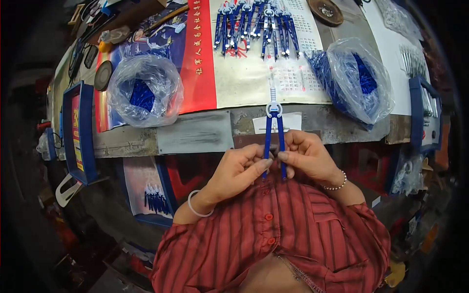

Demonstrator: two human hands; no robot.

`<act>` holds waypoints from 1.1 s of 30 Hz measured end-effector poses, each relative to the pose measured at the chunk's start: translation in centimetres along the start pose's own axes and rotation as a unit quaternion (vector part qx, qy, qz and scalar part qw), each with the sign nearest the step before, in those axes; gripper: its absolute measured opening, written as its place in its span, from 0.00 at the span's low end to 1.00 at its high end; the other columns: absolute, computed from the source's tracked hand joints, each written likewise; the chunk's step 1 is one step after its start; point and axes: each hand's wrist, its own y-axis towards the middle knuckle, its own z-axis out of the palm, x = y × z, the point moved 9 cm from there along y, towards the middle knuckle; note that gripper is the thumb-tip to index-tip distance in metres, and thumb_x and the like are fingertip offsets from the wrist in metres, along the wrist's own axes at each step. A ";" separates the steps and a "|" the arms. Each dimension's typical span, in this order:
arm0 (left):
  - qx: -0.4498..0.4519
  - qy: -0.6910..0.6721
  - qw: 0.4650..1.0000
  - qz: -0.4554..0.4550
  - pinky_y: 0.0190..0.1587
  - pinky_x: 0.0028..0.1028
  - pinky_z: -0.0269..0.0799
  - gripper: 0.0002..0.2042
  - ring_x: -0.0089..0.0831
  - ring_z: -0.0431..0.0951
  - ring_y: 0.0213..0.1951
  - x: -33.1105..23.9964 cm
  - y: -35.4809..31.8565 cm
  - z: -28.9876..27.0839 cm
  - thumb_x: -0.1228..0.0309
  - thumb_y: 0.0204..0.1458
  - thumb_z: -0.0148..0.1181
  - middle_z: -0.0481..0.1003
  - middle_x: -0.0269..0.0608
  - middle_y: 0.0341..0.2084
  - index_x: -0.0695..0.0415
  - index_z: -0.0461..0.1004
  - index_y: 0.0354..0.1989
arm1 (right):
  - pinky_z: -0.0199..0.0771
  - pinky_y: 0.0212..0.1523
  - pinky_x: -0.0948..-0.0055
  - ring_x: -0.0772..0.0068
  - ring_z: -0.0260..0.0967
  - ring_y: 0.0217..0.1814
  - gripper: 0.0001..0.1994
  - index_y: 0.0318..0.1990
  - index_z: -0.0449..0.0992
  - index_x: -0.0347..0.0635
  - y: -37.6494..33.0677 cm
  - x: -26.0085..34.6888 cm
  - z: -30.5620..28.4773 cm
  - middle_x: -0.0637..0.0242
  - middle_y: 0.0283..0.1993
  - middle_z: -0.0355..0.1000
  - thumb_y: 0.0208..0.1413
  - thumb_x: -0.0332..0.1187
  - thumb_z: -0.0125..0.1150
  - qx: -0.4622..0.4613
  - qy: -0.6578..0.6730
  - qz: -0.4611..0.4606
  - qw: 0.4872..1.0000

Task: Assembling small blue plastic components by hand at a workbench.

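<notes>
A drawing compass (274,108) with two blue legs and a pale head with a ribbed handle points away from me, just off the near edge of the table. My left hand (243,168) pinches its left leg low down between thumb and fingers. On the right leg, the thumb and fingers of my right hand (309,155) are closed the same way. The legs stand slightly apart, with a thin crossbar between them below the head. Both leg tips reach down past my fingers.
Several similar compasses (256,24) lie at the back of the paper-covered table (239,83). Plastic bags of small blue parts stand at the left (168,93) and right (337,90). Blue trays hang at the left edge (89,146) and right edge (416,112). A brown dish (326,10) sits far right.
</notes>
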 end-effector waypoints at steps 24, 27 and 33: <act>-0.577 0.523 0.624 0.062 0.27 0.37 0.69 0.04 0.44 0.74 0.27 7.5 -24.3 -15.3 0.75 0.48 0.51 0.70 0.49 0.22 0.61 0.68 0.31 | 0.71 0.36 0.79 0.77 0.69 0.39 0.14 0.48 0.68 0.34 4.9 -2.8 12.6 0.64 0.41 0.71 0.55 0.26 0.56 0.143 -0.390 -0.061 0.907; -0.630 0.512 0.580 -0.070 0.30 0.40 0.69 0.03 0.47 0.75 0.29 14.9 -32.1 -20.5 0.77 0.48 0.51 0.72 0.52 0.23 0.61 0.69 0.31 | 0.70 0.38 0.78 0.77 0.69 0.38 0.12 0.46 0.69 0.33 5.6 -2.7 14.6 0.63 0.39 0.72 0.55 0.27 0.56 0.173 -0.422 -0.068 0.887; -0.610 0.495 0.600 -0.149 0.33 0.43 0.69 0.03 0.50 0.75 0.31 25.5 -36.8 -23.8 0.76 0.49 0.51 0.74 0.51 0.27 0.61 0.70 0.31 | 0.70 0.36 0.78 0.75 0.70 0.33 0.10 0.43 0.70 0.32 6.4 -4.3 16.1 0.61 0.34 0.73 0.54 0.26 0.56 0.232 -0.495 -0.066 0.835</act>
